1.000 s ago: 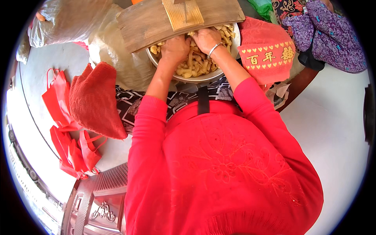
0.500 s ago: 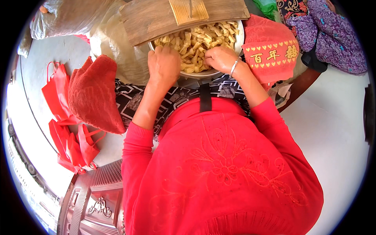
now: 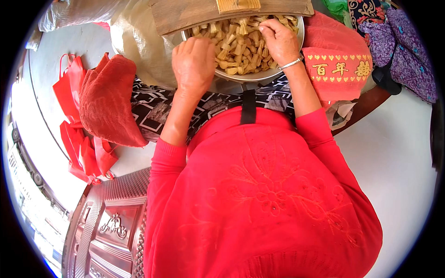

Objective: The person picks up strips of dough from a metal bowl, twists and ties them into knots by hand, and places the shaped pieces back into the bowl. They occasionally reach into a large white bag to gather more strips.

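Observation:
A metal bowl [image 3: 248, 78] full of yellowish-brown cut pieces [image 3: 238, 53] sits just beyond my lap, its back part under a curved wooden board [image 3: 185, 16] with a paler wood block [image 3: 236, 5] on it. My left hand [image 3: 192, 60] is at the bowl's left rim, fingers curled, their tips hidden. Over the right side of the pieces is my right hand [image 3: 280, 39], thumb and forefinger pinched just under the board; whatever they hold is too small to make out. A silver bangle circles that wrist.
Red cloths [image 3: 109, 99] [image 3: 340, 74] lie on either side of me. Plastic sacks [image 3: 139, 46] are at upper left, red bags [image 3: 69, 88] on the floor beside the left cloth, a carved door panel [image 3: 116, 213] at lower left, purple floral fabric [image 3: 412, 69] at upper right.
My hands have drawn out from deep among the pieces, my left toward the left rim; my right then rose toward the back right. The scene sits higher in the picture.

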A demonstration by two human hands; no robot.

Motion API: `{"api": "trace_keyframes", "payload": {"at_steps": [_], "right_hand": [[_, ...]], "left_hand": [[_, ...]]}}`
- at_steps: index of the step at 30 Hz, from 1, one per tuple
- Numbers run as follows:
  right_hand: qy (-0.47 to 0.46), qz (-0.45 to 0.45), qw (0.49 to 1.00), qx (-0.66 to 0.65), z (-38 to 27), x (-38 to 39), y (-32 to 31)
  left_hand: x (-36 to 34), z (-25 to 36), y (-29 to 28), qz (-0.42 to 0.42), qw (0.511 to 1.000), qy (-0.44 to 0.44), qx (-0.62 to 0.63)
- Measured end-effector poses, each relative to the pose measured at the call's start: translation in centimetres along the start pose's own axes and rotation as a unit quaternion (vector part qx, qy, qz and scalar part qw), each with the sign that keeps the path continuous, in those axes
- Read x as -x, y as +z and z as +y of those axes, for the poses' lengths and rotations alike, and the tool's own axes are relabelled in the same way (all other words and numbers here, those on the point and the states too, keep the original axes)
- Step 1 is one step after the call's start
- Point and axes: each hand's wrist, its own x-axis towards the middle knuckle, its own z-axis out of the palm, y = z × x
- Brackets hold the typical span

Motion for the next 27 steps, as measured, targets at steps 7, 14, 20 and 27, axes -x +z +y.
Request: {"api": "trace_keyframes", "payload": {"at_steps": [7,14,20,27], "right_hand": [[-0.067,0.091,0.971,0.209,3.5,-1.9,3.2],[-0.138,0.037,0.975,0.170,3.3,-1.6,2.3],[-0.133,0.043,0.984,0.106,3.0,-0.1,1.3],[-0.116,0.025,0.993,0.028,1.7,0.1,1.2]], "left_hand": [[5.3,-3.2,-2.7,-0.134,0.963,-0.225,0.061],[8.9,-2.6,4.5,-0.410,0.907,0.060,-0.077],[6.8,-9.5,5.3,-0.496,0.827,-0.173,-0.203],[5.4,-13.9,5.2,-0.391,0.779,-0.484,-0.080]]}}
